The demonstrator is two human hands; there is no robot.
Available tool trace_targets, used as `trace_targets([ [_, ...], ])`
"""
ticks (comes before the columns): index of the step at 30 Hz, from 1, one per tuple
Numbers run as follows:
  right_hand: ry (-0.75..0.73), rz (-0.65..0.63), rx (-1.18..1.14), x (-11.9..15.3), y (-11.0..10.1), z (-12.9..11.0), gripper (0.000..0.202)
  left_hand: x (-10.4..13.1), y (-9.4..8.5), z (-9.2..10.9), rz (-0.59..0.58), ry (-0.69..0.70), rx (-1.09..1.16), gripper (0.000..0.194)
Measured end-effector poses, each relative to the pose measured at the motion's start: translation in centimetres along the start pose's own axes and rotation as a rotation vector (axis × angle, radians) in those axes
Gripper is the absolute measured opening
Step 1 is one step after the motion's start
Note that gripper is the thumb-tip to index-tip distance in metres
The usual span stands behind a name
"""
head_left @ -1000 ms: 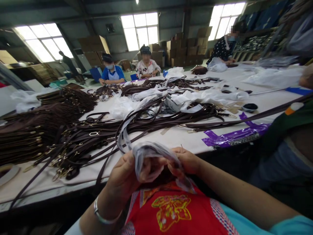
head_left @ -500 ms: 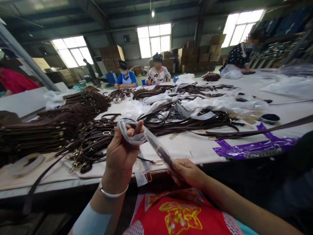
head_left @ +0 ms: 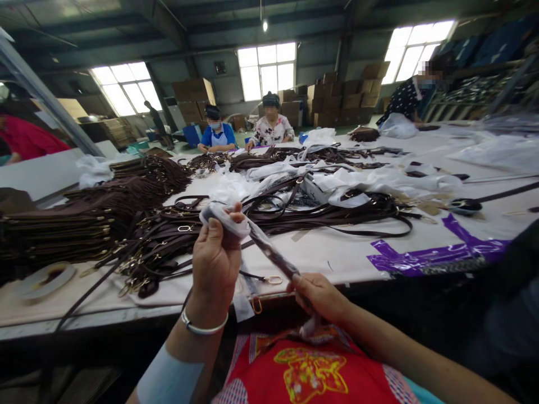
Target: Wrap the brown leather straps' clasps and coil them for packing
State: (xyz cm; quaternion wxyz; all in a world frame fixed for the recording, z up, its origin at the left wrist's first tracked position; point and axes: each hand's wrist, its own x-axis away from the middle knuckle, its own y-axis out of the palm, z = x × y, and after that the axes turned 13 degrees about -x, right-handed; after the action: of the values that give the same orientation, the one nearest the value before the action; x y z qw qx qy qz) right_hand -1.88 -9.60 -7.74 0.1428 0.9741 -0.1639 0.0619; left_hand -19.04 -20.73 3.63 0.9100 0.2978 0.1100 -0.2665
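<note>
1. Compared with half a second ago in the head view, the left hand [head_left: 217, 258] has shifted slightly right, and a long dark strap no longer passes just behind the purple tape [head_left: 438, 252] on the worktop [head_left: 337, 252].
2. Fingers of the left hand curl round the looped part of a film-wrapped strap [head_left: 273, 252] — the thumb presses against the loop.
3. The right hand [head_left: 322, 297] grips the strap lower down; between the hands it slants straight down, above the worktop.
4. Brown straps [head_left: 337, 213] lie tangled beyond, white plastic wrap [head_left: 391, 182] behind them; a tape roll [head_left: 46, 280] lies near stacked dark pieces [head_left: 54, 235].
5. Across the worktop are two people — one in blue [head_left: 217, 134], one in a floral top [head_left: 273, 128].
</note>
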Motion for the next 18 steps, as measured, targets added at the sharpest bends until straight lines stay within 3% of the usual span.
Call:
trace_targets([
  [2, 0.207, -0.237, -0.248, 0.3, 0.4, -0.2, 0.069, 0.4, -0.3, -1.1, 0.03, 0.097, -0.19, 0.024],
  [4, 0.293, -0.414, -0.493, 0.6, 0.3, -0.4, 0.067, 0.9, -1.3, -2.4, -0.018, 0.216, -0.472, 0.028],
  [6, 0.323, -0.558, -0.691, 1.0, -0.2, -0.7, 0.063, 1.4, -2.8, -3.7, -0.192, 0.36, -0.785, 0.029],
  [9, 0.315, -0.677, -0.791, 1.6, -1.2, -1.1, 0.055, 2.2, -5.0, -5.6, -0.582, 0.531, -1.126, 0.028],
  [11, 0.269, -0.672, -0.755, 2.0, -1.7, -1.6, 0.043, 2.8, -6.0, -6.6, -0.771, 0.582, -1.27, 0.029],
  [14, 0.235, -0.584, -0.629, 2.2, -3.0, -2.8, 0.031, 4.0, -6.4, -7.5, -0.876, 0.638, -1.457, 0.023],
  [16, 0.224, -0.418, -0.363, 2.1, -4.3, -3.9, 0.028, 4.9, -6.4, -7.5, -0.919, 0.646, -1.524, 0.017],
  [18, 0.137, -0.19, 0.112, 1.7, -5.9, -5.1, 0.023, 5.9, -6.3, -7.0, -0.998, 0.579, -1.529, 0.015],
])
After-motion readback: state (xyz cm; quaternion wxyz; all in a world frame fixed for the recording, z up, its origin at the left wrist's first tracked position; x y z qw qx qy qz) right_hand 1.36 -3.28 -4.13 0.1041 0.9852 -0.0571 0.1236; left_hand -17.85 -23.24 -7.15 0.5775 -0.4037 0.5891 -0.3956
